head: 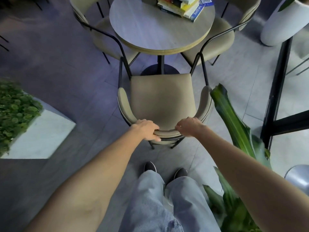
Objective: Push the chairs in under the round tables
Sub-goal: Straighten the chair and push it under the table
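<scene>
Gripping the curved backrest of the near chair (163, 99), left hand (147, 129) and right hand (190, 127) curl around it symmetrically so a push slides the seat straight under the round table (160, 29), whose edge it has not yet reached

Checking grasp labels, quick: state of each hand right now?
Left hand: closed on the chair backrest, fingers wrapped over its top edge.
Right hand: closed on the same backrest, fingers curled over its top edge.

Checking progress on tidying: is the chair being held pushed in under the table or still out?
Still out. The chair seat lies fully clear of the table edge, both hands on its backrest.
</scene>
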The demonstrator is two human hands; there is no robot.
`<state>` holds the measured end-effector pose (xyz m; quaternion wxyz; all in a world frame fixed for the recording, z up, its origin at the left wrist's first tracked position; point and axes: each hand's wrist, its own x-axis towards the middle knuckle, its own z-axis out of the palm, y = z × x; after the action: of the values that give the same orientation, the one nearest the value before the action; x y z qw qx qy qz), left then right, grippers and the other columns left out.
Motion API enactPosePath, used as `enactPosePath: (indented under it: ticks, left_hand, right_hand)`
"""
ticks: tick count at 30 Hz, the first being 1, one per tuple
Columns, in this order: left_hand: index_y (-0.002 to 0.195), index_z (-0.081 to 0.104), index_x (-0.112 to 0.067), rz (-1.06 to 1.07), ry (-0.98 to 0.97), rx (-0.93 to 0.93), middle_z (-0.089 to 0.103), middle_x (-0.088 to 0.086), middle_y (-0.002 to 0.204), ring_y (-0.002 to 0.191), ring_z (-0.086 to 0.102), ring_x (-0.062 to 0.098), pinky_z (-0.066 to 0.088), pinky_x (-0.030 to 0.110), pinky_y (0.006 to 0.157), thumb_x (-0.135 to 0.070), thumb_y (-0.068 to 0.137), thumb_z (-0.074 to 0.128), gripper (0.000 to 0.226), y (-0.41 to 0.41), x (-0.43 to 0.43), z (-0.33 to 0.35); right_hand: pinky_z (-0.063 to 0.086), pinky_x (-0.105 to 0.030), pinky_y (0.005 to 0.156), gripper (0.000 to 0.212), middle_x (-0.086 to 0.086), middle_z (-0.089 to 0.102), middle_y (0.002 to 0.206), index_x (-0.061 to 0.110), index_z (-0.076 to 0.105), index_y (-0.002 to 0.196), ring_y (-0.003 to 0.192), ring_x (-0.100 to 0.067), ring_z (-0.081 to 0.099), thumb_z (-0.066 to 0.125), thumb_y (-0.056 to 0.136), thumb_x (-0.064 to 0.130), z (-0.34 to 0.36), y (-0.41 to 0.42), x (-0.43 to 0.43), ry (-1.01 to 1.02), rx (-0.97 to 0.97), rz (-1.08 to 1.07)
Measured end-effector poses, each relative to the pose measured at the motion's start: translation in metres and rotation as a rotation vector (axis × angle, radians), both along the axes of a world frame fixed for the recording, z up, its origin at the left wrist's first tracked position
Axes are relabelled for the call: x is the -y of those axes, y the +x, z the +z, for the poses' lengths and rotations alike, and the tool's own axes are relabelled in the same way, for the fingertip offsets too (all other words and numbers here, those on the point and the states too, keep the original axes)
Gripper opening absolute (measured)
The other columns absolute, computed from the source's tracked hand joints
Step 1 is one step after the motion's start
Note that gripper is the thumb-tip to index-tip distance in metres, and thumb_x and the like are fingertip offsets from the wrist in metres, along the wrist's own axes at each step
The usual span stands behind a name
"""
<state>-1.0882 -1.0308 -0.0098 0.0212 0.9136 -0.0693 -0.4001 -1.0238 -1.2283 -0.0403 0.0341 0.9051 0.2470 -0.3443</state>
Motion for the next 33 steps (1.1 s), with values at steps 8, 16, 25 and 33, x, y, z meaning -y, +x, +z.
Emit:
enactPosePath:
  ticks: [8, 16, 25, 33]
  left_hand:
    - [0.136, 0.059, -0.03, -0.058, -0.034, 0.134, 0.061, 0.005, 0.126, 0.112, 0.059, 0.033, 0.049, 0.041, 0.094, -0.002, 0.092, 0.055, 0.052, -0.012, -0.007, -0.01]
    - [0.135, 0.058, -0.036, -0.104, -0.024, 0.095, 0.063, 0.0, 0.127, 0.11, 0.063, 0.029, 0.052, 0.038, 0.09, -0.005, 0.088, 0.06, 0.056, -0.016, -0.023, -0.011]
    - [0.138, 0.056, -0.032, -0.098, -0.021, 0.061, 0.061, -0.002, 0.13, 0.113, 0.061, 0.027, 0.047, 0.034, 0.086, -0.02, 0.086, 0.07, 0.055, -0.011, -0.025, -0.005]
    - [0.126, 0.063, -0.023, -0.074, 0.094, 0.189, 0.063, 0.006, 0.125, 0.113, 0.06, 0.03, 0.034, 0.036, 0.079, -0.051, 0.099, 0.046, 0.042, 0.025, -0.023, 0.035]
  right_hand:
    - [0.043, -0.044, 0.105, 0.051, -0.005, 0.066, 0.129, 0.022, 0.064, 0.133, 0.119, -0.027, 0.059, 0.033, 0.102, 0.049, 0.001, -0.012, -0.004, 0.006, -0.033, -0.039]
    - [0.048, -0.043, 0.101, 0.051, -0.003, 0.067, 0.126, 0.023, 0.066, 0.131, 0.114, -0.024, 0.062, 0.038, 0.101, 0.054, 0.002, -0.023, -0.02, 0.006, -0.082, -0.044]
    - [0.044, -0.047, 0.105, 0.05, -0.002, 0.066, 0.127, 0.027, 0.063, 0.133, 0.117, -0.024, 0.06, 0.036, 0.102, 0.055, 0.006, -0.021, -0.02, -0.007, -0.119, -0.021]
    - [0.05, -0.04, 0.099, 0.044, -0.005, 0.065, 0.129, 0.028, 0.061, 0.134, 0.115, -0.025, 0.062, 0.047, 0.099, 0.05, 0.062, 0.021, -0.026, 0.035, -0.038, -0.033]
